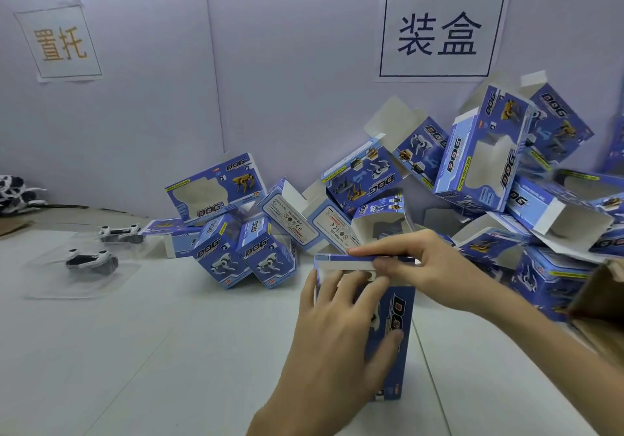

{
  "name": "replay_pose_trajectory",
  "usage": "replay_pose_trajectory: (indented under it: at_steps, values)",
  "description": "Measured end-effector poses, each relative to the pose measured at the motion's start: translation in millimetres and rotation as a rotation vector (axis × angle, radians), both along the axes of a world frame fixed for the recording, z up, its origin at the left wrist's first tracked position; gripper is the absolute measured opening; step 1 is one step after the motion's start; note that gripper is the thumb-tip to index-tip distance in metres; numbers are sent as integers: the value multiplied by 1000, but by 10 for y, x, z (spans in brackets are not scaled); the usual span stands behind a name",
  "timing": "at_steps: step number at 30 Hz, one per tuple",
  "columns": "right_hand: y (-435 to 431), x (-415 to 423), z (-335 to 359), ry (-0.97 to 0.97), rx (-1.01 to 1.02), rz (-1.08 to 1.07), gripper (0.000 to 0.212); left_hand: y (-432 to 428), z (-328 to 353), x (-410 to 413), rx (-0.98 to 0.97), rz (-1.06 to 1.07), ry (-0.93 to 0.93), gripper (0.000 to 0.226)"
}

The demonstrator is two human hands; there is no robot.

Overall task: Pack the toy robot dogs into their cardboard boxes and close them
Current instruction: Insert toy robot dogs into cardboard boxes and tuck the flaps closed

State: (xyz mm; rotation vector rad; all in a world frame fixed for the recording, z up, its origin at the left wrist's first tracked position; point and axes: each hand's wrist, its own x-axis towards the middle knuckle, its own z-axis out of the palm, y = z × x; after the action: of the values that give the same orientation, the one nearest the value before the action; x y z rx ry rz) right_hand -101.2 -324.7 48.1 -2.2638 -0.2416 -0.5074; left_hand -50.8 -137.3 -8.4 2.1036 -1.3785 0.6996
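at the near middle of the white table (169, 351) we are steadying an upright blue box (400, 317). our left hand (337, 327) is wrapping its front, fingers and thumb clamped on it and covering the window, so we cannot tell whether a dog is lying inside. our right hand (415, 267) is pinching the lid flap (344, 259) at the top. behind, a pile of open boxes (472, 165) is leaning against the wall. two toy dogs (91, 260) in clear trays are lying far left, blurred. a brown carton (597, 304) is running off the right edge.
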Motion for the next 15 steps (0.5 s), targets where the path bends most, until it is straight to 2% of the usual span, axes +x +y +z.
replay_pose_trajectory:
  at_steps: [4,10,15]
  values:
    - [14,15,-3,-10,-16,-5,31,109,-110,-104,-72,-12,-56,55]
    - [-12,-67,-46,42,-42,68,32,141,-193,-125,-122,-52,-80,45]
    - [27,-108,-97,0,-120,44,35,171,-261,-70,-125,-114,-108,40]
